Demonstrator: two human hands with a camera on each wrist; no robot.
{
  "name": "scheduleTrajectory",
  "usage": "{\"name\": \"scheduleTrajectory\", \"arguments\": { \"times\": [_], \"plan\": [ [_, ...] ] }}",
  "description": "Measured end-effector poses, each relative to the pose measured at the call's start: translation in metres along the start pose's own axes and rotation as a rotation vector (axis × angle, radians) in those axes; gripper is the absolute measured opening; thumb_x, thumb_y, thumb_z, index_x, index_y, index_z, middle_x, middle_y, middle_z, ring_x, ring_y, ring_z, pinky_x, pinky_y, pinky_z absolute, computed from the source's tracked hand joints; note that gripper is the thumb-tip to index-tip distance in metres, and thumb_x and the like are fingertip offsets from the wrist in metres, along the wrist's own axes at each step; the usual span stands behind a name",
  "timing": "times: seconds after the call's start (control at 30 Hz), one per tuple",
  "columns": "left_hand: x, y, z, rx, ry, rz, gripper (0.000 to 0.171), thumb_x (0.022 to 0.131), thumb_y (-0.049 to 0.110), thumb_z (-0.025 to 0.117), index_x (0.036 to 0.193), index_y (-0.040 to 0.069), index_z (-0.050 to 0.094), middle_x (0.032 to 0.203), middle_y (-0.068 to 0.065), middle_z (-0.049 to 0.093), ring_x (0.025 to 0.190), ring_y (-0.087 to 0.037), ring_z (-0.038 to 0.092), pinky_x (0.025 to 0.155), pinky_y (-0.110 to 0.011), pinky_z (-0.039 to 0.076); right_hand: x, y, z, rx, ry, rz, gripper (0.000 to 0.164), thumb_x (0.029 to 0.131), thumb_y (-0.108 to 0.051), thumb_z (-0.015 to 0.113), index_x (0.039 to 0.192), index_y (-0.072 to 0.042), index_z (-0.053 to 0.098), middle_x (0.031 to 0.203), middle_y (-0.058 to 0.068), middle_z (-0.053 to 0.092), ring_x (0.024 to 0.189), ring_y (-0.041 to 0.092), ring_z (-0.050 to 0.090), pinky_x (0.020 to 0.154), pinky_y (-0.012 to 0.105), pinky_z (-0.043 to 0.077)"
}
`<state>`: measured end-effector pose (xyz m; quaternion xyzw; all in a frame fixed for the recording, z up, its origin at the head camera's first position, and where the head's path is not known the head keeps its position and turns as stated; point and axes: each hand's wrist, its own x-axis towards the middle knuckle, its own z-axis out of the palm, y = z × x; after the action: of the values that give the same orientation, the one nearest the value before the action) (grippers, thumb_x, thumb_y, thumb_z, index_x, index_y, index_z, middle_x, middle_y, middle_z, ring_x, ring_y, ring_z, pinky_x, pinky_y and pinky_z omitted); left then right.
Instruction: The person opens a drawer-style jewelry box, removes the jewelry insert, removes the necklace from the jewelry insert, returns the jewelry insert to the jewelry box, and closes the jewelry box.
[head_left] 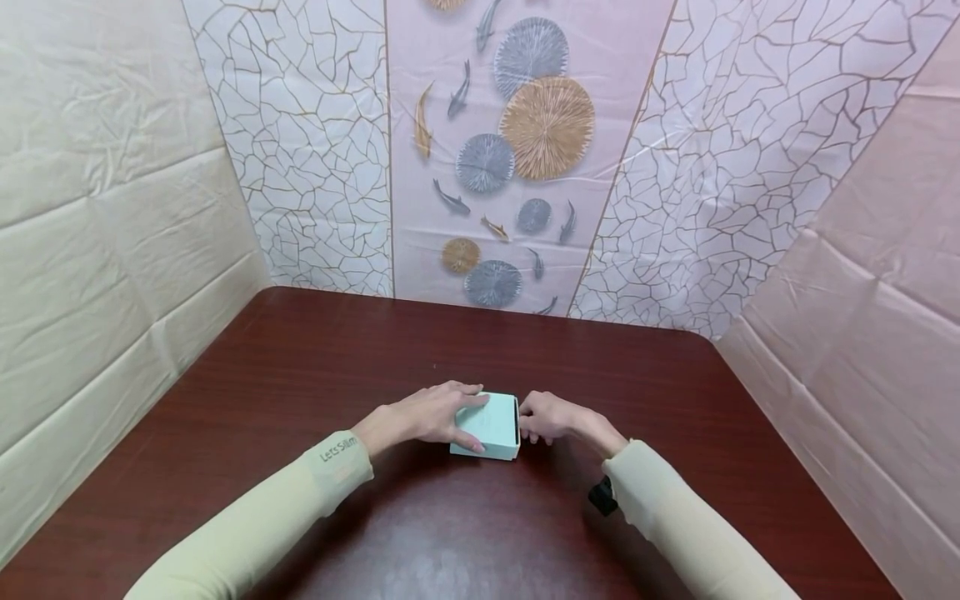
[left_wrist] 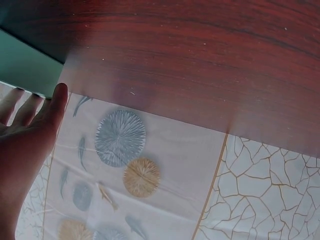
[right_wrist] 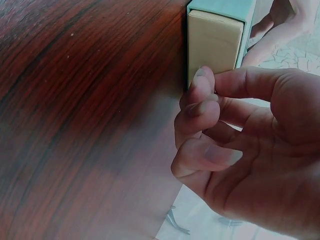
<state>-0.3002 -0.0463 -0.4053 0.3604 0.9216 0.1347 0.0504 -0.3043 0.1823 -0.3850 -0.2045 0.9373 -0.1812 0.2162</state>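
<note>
A mint-green sliding box (head_left: 491, 421) lies on the table, with a cream inner drawer (right_wrist: 212, 42) showing at its right end. In the head view a narrow dark gap runs along that end. My left hand (head_left: 438, 414) grips the sleeve from the left, thumb on the near side and fingers towards the far side. At the drawer's end, my right hand (head_left: 551, 418) has its fingers curled, with thumb and index finger pinching at the drawer's edge; the exact contact is hidden. The left wrist view shows left fingers (left_wrist: 25, 112) against the box's green side.
The dark red-brown wooden table (head_left: 337, 350) spreads around both hands. Behind it hangs a patterned cloth (head_left: 315, 150), with pale cloth walls (head_left: 97, 208) at the sides. Something small and black (head_left: 602, 496) shows under the right sleeve cuff.
</note>
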Motion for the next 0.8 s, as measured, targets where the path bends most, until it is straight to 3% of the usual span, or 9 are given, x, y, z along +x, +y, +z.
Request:
{"name": "scheduleTrajectory", "arguments": {
  "times": [0.8],
  "plan": [
    [0.0012,0.0001,-0.001,-0.002,-0.014,-0.016,0.085,0.076,0.062,0.071,0.146,0.022,0.045,0.155,-0.005,0.037,0.139,-0.025,0.04,0.104,-0.049,0.042,-0.005,0.0087,-0.004,-0.001,0.004,0.007,0.032,0.097,-0.007,0.048,0.073,-0.001,0.067,0.063,0.01,0.064,0.045,0.012,0.048,0.046,0.023,0.043]
  ]
}}
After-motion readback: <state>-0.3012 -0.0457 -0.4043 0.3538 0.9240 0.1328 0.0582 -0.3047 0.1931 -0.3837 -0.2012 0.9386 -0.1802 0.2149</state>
